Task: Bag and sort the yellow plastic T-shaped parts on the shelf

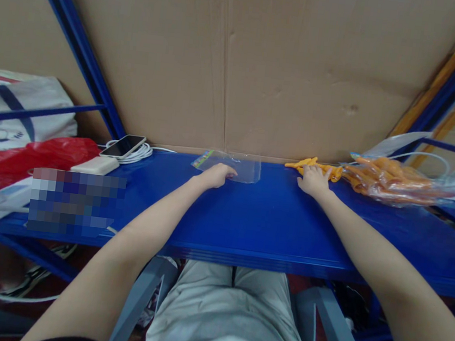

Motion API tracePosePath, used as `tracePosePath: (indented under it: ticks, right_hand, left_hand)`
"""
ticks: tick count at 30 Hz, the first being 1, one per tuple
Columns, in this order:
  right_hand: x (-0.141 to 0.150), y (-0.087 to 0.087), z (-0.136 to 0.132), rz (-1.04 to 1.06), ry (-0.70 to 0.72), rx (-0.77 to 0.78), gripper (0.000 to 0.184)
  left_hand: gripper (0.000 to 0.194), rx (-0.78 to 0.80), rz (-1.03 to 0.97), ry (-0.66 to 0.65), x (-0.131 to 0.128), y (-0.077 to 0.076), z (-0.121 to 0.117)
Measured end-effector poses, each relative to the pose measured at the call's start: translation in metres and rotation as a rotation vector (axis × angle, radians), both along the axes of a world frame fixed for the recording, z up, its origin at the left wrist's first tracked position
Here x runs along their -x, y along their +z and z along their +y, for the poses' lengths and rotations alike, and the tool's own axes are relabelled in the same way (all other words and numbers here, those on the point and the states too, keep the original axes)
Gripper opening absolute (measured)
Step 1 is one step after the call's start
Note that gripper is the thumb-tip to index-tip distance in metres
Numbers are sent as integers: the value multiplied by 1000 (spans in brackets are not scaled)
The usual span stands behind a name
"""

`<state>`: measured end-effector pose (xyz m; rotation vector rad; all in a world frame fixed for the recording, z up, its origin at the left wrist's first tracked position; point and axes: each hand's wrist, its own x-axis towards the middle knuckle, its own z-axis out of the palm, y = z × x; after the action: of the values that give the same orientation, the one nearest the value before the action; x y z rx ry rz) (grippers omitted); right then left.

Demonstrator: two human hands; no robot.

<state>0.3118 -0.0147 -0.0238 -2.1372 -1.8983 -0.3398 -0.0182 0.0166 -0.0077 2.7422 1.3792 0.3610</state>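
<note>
My left hand (216, 176) rests on a small clear zip bag (236, 167) that lies flat on the blue shelf (247, 216) near the cardboard back wall. Its fingers are curled and press on the bag's near edge. My right hand (314, 180) reaches to an orange item (314, 164) at the back of the shelf, fingers closed over it. Just to the right lies a clear plastic bag full of similar orange pieces (390, 181).
A phone (123, 146) on a coiled white cable and a white power bank (95, 165) sit at the left. Red and white bags (19, 155) fill the far left. Cardboard (240, 62) backs the shelf. Blue rack posts stand at both sides.
</note>
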Motion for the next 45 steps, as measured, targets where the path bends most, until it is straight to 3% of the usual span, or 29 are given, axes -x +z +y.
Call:
tracePosePath:
  ticks: [9,17,21,28,33,36,41,45]
  right_hand:
    - [4,4,-3,4,-82,33,55]
    - [-3,4,0,42,-51,-14,48]
    - [-2,0,8,117,61,-48,41]
    - [3,-6,22,508,263,-182,28]
    - [-2,0,26,651,360,-309,31]
    - [3,5,23,801,500,-359,34]
    - [17,8,13,945,737,-187,35]
    - [14,6,13,898,719,-144,27]
  left_hand:
    - [51,-24,74,10,9,-2,5]
    - [44,-28,93,-10,8,-4,5]
    - [43,-49,100,-25,9,-6,8]
    - [42,-56,111,-33,10,-8,10]
    - [42,-40,104,-21,9,-7,8]
    - [42,-41,103,-19,8,-7,8]
    - [43,-48,106,-21,8,-8,8]
    - [42,-57,106,-32,9,-8,10]
